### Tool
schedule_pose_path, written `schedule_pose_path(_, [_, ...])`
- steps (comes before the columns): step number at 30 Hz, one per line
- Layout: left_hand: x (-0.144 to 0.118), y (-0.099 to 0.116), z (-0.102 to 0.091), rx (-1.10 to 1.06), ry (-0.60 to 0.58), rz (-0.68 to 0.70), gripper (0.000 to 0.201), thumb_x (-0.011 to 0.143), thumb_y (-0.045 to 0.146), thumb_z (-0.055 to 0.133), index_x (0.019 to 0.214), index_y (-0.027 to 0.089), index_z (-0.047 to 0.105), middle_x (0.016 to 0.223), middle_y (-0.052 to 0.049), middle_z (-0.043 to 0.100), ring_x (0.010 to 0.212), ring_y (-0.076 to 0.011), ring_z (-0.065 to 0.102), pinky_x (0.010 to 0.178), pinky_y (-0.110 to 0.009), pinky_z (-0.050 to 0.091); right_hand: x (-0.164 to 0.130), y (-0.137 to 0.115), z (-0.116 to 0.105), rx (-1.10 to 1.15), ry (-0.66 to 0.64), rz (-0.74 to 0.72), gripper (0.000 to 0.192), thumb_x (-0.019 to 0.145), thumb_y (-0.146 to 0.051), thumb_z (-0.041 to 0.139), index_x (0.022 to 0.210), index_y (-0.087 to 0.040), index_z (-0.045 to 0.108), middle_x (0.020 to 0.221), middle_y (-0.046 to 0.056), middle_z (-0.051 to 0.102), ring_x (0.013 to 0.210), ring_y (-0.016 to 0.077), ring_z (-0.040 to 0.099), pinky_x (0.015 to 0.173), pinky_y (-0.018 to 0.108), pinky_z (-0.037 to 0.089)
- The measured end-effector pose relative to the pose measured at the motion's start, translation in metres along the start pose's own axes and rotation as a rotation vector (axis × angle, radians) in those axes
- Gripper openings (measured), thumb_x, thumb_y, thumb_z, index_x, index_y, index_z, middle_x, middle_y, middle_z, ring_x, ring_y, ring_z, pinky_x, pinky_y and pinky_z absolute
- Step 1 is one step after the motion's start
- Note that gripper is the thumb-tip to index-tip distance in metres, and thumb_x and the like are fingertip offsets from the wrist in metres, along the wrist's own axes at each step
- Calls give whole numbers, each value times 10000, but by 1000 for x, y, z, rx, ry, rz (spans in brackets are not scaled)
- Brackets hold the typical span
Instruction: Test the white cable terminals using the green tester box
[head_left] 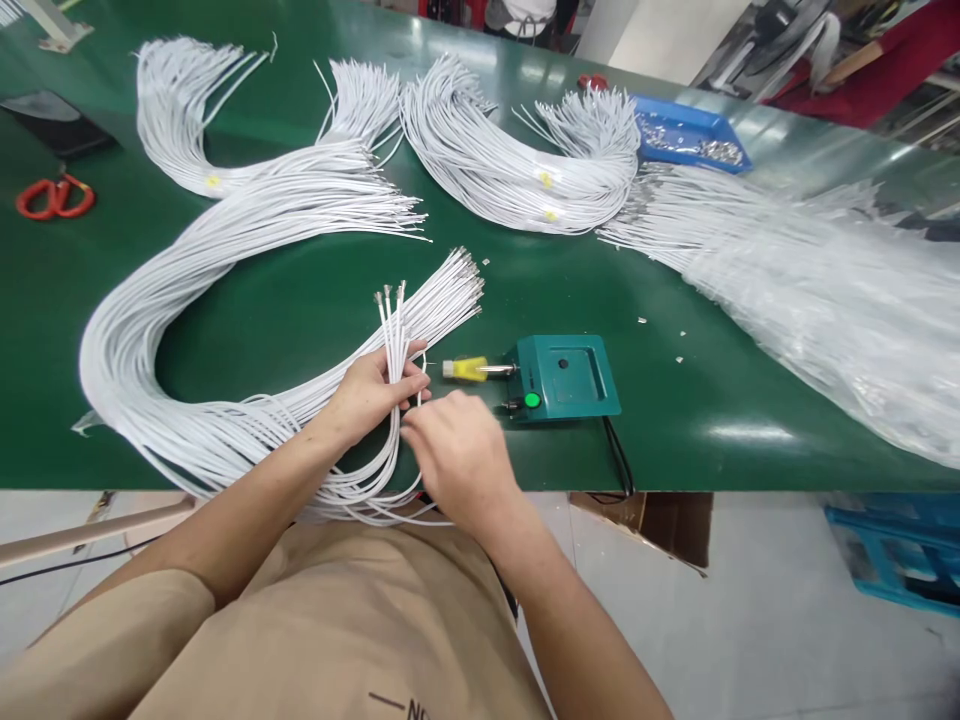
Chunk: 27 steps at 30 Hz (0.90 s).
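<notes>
My left hand (375, 388) is closed around several white wires (395, 330), whose metal-tipped ends stick up above the fingers. Lower down, these wires loop toward my body over the table edge. My right hand (459, 445), slightly blurred, is closed just to the right, its fingertips pinched at a single white wire beside the left thumb; the exact grip is partly hidden. Right of the hands stands a small teal device (570, 375) with a yellow-sleeved tip (471, 369) pointing at the wires and a lit green button (532, 400). Under my left forearm lies a large curved wire bundle (127, 330).
More wire bundles (517, 170) lie at the back, near a blue tray (690, 135) of small metal parts. Plastic-wrapped wires (825, 300) cover the right side. Red-handled scissors (56, 197) and a dark phone-like slab (56, 122) lie left. A person's red sleeve (892, 65) shows far right.
</notes>
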<state>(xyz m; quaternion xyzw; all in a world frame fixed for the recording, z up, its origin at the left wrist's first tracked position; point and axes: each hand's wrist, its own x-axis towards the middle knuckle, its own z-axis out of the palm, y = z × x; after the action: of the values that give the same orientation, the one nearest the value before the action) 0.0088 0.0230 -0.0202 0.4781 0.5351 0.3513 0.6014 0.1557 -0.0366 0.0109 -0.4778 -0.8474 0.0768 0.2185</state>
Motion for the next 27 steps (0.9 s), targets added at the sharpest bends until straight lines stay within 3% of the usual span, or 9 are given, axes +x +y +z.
schedule_pose_path(4, [-6,2,-4,-134,-49,-22,408,659,295,775,1009,139,635,726,12,610,681,-133,637,505,-191,408,-11,-26,17,-115,-170,-112,198,872,-106,456,742,-155,597,730,78,628,759,218,506,665,351,347])
schedule_pose_path(9, [-14,7,-3,-224,-97,-91,330,691,364,759,920,148,659,815,-27,656,764,-146,657,604,-210,457,-18,-50,15,-169,-474,35,162,781,-32,487,768,-93,636,698,131,647,757,256,575,621,358,399])
schedule_pose_path(12, [-20,9,-3,-222,-119,-133,338,748,432,695,943,156,692,866,-56,677,823,-150,642,704,-238,485,-17,-54,-4,-27,-670,85,121,785,-95,532,817,-108,648,667,104,662,656,227,606,559,319,398])
schedule_pose_path(16, [-28,11,-3,-189,-105,-115,365,735,406,713,1015,171,700,877,-31,645,791,-116,594,691,-218,482,-3,-39,-32,121,-701,160,260,892,-293,483,729,-178,650,655,54,664,550,163,579,511,269,355])
schedule_pose_path(19, [-31,13,-3,-206,-73,-78,445,698,370,747,1081,157,671,774,4,614,696,-98,567,680,-230,489,3,-34,-34,264,-805,96,280,876,-251,492,633,-194,621,582,7,622,467,123,496,461,251,291])
schedule_pose_path(22, [-31,13,-3,-215,-17,-44,458,630,323,794,1024,141,649,736,22,610,643,-95,569,685,-252,503,-3,-38,-27,375,-929,8,229,815,-198,542,593,-194,597,493,-29,557,421,109,434,449,242,269])
schedule_pose_path(25, [-30,10,-4,-230,7,-16,405,583,271,818,908,151,610,740,33,608,650,-94,582,680,-240,505,-7,-32,-27,619,-787,220,243,831,-207,513,603,-190,596,490,-50,560,376,76,403,450,224,291])
schedule_pose_path(27, [-30,8,-3,-223,-17,-3,373,574,241,820,850,155,585,726,40,598,657,-92,586,680,-227,499,-1,-20,-31,709,-540,460,308,890,-290,444,654,-187,612,550,-40,597,376,62,410,456,218,314])
